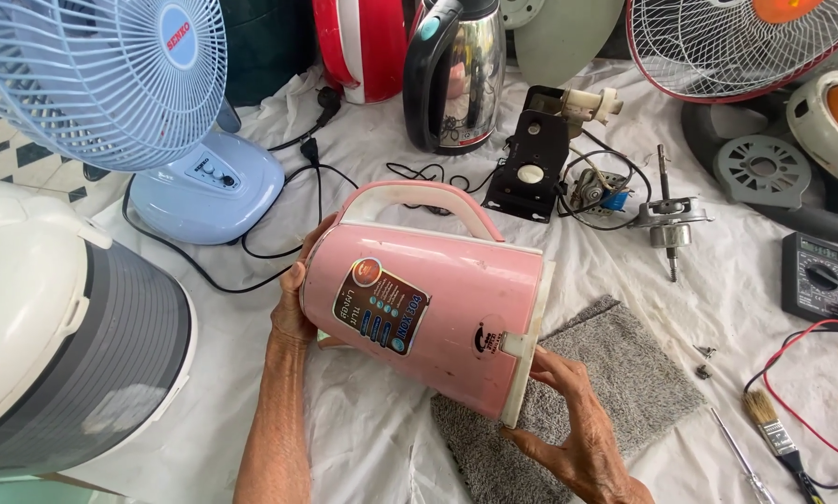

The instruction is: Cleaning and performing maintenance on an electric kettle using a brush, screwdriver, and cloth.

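Observation:
I hold a pink electric kettle [437,308] on its side above a white cloth, its handle upward and its cream base toward the right. My left hand [295,299] grips its top end at the left. My right hand [577,420] supports the base rim from below, over a grey carpet square [624,373]. A dark oval label faces me on the kettle's wall.
A light blue desk fan [148,103] and a white-grey appliance [55,327] stand left. Behind are a steel kettle [456,75], a black fan motor housing [535,159], a rotor shaft [669,224]. Right: a multimeter [816,275], a paintbrush [775,434], a screwdriver [741,457], loose screws [704,359].

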